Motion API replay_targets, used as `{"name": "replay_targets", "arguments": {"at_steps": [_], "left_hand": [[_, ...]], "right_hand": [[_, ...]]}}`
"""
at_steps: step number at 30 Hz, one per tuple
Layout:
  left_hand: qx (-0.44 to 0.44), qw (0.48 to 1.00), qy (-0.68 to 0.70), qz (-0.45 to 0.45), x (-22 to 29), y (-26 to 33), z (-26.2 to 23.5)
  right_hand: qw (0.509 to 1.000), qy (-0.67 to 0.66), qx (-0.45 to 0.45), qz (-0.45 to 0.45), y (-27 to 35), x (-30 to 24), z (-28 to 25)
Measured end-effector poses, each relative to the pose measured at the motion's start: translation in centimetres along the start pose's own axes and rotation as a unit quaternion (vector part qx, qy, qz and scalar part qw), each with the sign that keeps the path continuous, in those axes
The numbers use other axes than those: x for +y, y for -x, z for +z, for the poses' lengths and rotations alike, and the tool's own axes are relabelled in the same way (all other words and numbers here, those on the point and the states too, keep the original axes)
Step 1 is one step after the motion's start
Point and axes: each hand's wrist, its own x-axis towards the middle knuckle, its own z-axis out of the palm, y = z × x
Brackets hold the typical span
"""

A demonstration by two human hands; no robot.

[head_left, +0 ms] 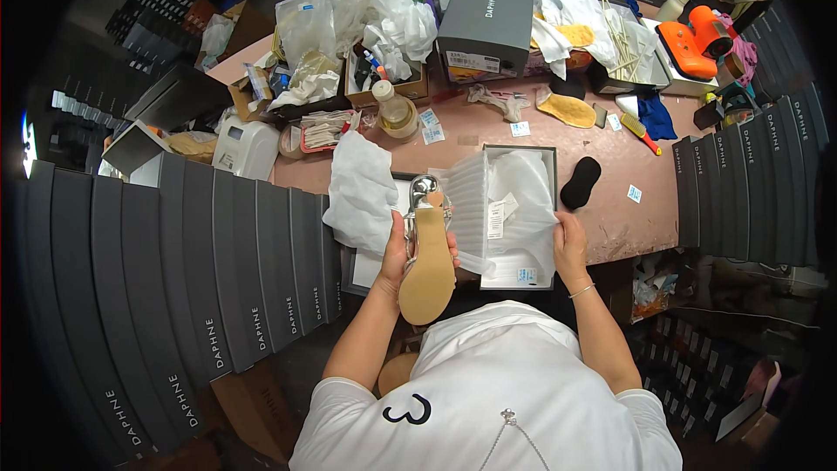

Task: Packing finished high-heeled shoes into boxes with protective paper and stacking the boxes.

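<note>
My left hand [395,255] is closed around a sandal [426,283], its tan sole turned up and its shiny silver heel pointing away from me. Just right of it lies an open grey shoe box [555,179] lined with white tissue paper [521,176]. At the box's right edge, my right hand [571,246] pinches the border of that tissue paper. A ribbed translucent packing sheet [462,209] hangs over the box's left side. Small white tags [496,216] rest on the paper. Left of the sandal, a crumpled white sheet [362,192] partly covers another box part.
Stacked grey shoe boxes [187,253] line the left, with more boxes [750,183] at right. A black insole [581,182] and a yellow-handled brush [641,133] lie on the pink table [619,227]. Behind stand a bottle [392,109], a closed shoe box [486,17] and an orange heat gun [697,42].
</note>
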Motion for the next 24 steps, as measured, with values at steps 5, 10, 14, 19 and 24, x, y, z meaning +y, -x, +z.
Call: {"name": "replay_targets", "arguments": {"at_steps": [5, 10, 14, 19, 24], "left_hand": [[0.087, 0.98, -0.177, -0.023, 3.4, -0.9, -8.0], [0.214, 0.762, -0.608, 0.059, 3.7, -2.1, -6.6], [0.149, 0.65, -0.726, 0.169, -1.3, -3.2, -1.4], [0.051, 0.59, -0.776, 0.218, -6.0, -11.0, 1.7], [-0.158, 0.57, -0.76, 0.27, -13.3, -13.0, 5.2]], "right_hand": [[0.991, -0.09, 0.038, 0.089, 0.0, 0.6, 0.6], [0.985, -0.128, 0.067, 0.093, -0.4, -0.6, -0.4], [0.988, 0.116, 0.033, -0.1, -1.3, -5.3, -1.3], [0.998, -0.054, 0.02, 0.036, -2.1, 0.3, -2.2], [0.933, -0.354, 0.062, 0.016, -4.8, -10.4, -8.8]]}}
